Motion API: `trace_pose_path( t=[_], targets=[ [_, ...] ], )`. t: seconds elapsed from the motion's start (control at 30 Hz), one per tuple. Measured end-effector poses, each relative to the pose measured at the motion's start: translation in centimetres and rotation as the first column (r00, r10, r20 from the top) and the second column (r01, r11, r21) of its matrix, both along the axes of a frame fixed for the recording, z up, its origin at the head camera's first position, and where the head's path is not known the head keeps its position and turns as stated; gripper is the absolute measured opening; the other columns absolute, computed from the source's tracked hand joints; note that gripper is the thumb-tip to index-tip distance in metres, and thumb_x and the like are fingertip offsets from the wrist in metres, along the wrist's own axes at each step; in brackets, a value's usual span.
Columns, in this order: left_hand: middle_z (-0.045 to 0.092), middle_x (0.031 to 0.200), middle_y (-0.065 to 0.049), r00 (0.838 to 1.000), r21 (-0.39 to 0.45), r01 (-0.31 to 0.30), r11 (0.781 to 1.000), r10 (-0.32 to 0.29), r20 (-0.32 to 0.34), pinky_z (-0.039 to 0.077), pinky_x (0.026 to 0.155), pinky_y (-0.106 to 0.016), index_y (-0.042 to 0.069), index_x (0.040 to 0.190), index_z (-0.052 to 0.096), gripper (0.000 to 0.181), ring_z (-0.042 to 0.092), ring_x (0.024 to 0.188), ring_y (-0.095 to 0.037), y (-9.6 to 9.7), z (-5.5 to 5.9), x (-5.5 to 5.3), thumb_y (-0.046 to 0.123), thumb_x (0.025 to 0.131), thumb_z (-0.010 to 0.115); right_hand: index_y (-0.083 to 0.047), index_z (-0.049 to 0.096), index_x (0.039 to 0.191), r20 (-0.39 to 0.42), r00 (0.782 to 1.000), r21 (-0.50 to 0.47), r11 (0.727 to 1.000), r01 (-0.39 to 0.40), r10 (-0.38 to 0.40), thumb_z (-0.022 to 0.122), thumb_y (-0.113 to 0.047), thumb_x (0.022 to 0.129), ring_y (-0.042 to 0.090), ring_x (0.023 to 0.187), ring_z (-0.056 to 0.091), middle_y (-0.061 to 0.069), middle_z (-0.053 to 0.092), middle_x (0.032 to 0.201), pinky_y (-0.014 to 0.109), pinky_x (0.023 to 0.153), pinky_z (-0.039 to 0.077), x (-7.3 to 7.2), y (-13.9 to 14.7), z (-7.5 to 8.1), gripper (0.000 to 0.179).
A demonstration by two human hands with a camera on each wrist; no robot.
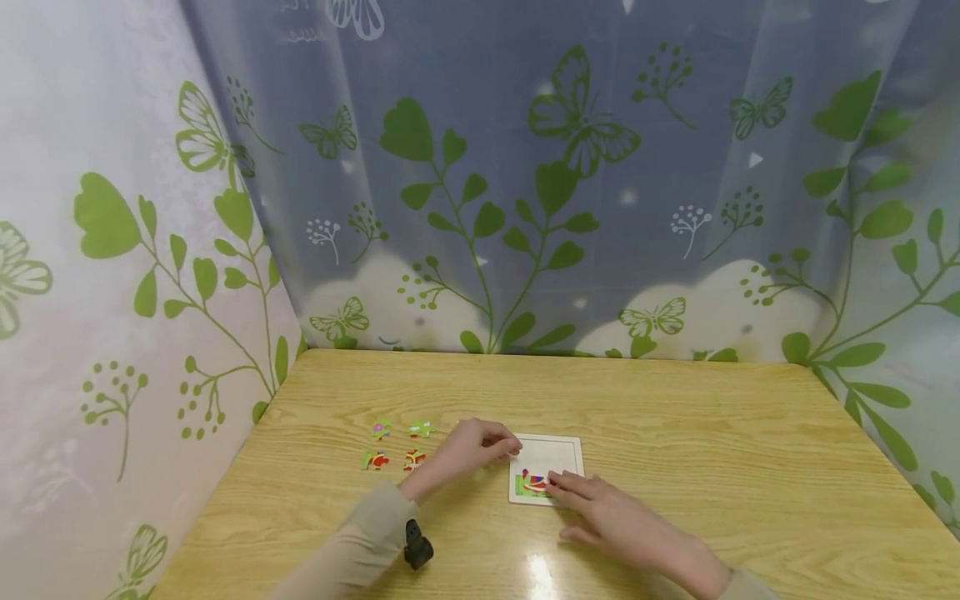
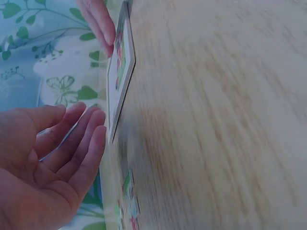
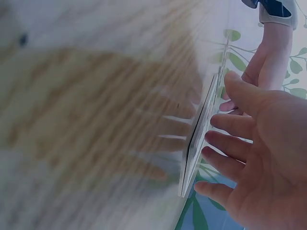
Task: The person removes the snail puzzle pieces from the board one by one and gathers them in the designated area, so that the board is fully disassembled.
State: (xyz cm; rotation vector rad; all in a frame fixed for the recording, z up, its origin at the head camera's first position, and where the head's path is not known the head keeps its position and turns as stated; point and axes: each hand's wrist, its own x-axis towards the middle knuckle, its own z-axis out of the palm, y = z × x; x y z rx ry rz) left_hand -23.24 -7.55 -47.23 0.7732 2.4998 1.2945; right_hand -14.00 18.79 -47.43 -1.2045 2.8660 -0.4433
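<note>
A white puzzle tray (image 1: pixel 550 451) lies on the table, with joined colourful puzzle pieces (image 1: pixel 532 484) at its lower left. My left hand (image 1: pixel 474 447) hovers over the tray's left edge. Its fingers bend loosely with nothing between them, as the left wrist view shows of the same hand (image 2: pixel 53 163). Over the tray's lower right is my right hand (image 1: pixel 611 518), fingers extended and fingertips by the joined pieces. Whether they touch the pieces I cannot tell. In the right wrist view that hand (image 3: pixel 259 148) holds nothing, beside the tray's edge (image 3: pixel 194 143).
Several loose puzzle pieces lie left of my left hand, among them a green-and-white one (image 1: pixel 421 428) and a red-and-green one (image 1: pixel 377 461). The wooden table (image 1: pixel 690 433) reaches back to a leaf-patterned curtain (image 1: pixel 510 167). A black device (image 1: pixel 417 546) sits on my left wrist.
</note>
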Motion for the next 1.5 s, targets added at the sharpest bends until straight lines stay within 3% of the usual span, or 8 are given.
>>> trace_pose_path(
  t=[0.33, 0.63, 0.83, 1.0, 1.27, 1.5],
  targets=[
    [0.077, 0.090, -0.002, 0.999, -0.092, 0.030, 0.995, -0.031, -0.015, 0.051, 0.062, -0.018, 0.007, 0.101, 0.078, 0.019, 0.069, 0.078, -0.011, 1.3, -0.3, 0.1, 0.017, 0.102, 0.062, 0.002, 0.058, 0.140, -0.028, 1.000, -0.002, 1.000, -0.007, 0.007, 0.063, -0.038, 0.100, 0.034, 0.134, 0.053, 0.017, 0.053, 0.148, 0.059, 0.105, 0.044, 0.2, -0.2, -0.2, 0.057],
    [0.076, 0.086, -0.006, 0.999, -0.112, 0.042, 0.993, -0.042, -0.003, 0.048, 0.057, -0.017, 0.004, 0.097, 0.078, 0.020, 0.069, 0.072, -0.016, 2.0, 0.4, 0.5, 0.017, 0.102, 0.064, 0.002, 0.057, 0.140, -0.040, 0.999, 0.037, 0.999, -0.003, 0.004, 0.061, -0.042, 0.100, 0.034, 0.135, 0.052, 0.018, 0.051, 0.150, 0.059, 0.107, 0.042, 0.1, -0.4, -0.4, 0.061],
    [0.075, 0.085, -0.002, 0.999, -0.125, 0.031, 0.992, -0.032, -0.007, 0.046, 0.058, -0.017, 0.006, 0.099, 0.078, 0.018, 0.067, 0.072, -0.010, 2.2, 0.5, 0.4, 0.018, 0.101, 0.064, 0.003, 0.056, 0.141, -0.040, 0.999, 0.030, 1.000, -0.003, 0.004, 0.061, -0.041, 0.100, 0.035, 0.135, 0.052, 0.018, 0.050, 0.150, 0.059, 0.107, 0.043, 0.3, -0.4, -0.3, 0.060],
    [0.076, 0.093, 0.003, 0.999, -0.140, 0.032, 0.990, -0.032, 0.000, 0.050, 0.066, -0.019, 0.011, 0.100, 0.079, 0.011, 0.066, 0.080, -0.006, 2.3, 0.6, 0.4, 0.015, 0.098, 0.069, 0.003, 0.056, 0.141, -0.047, 0.999, 0.028, 1.000, -0.003, 0.004, 0.061, -0.042, 0.100, 0.035, 0.134, 0.053, 0.019, 0.052, 0.148, 0.059, 0.105, 0.043, 0.3, -0.4, -0.3, 0.061],
    [0.076, 0.095, 0.001, 0.997, -0.072, 0.082, 0.994, -0.080, 0.020, 0.055, 0.077, -0.021, 0.008, 0.100, 0.079, 0.009, 0.066, 0.085, -0.006, 1.9, 0.4, 0.5, 0.010, 0.093, 0.074, 0.002, 0.055, 0.143, -0.019, 1.000, 0.039, 0.999, 0.013, -0.012, 0.061, -0.042, 0.100, 0.035, 0.135, 0.052, 0.019, 0.051, 0.149, 0.059, 0.108, 0.042, 0.2, -0.5, -0.4, 0.062],
    [0.077, 0.088, -0.002, 0.994, -0.048, 0.069, 0.996, -0.064, 0.094, 0.056, 0.067, -0.023, 0.007, 0.095, 0.079, 0.006, 0.069, 0.074, -0.008, 1.6, 0.2, 0.6, 0.010, 0.092, 0.075, 0.002, 0.055, 0.143, -0.014, 1.000, 0.022, 1.000, 0.016, -0.016, 0.060, -0.041, 0.101, 0.034, 0.135, 0.051, 0.018, 0.052, 0.149, 0.059, 0.108, 0.041, 0.2, -0.5, -0.4, 0.060]
  ],
)
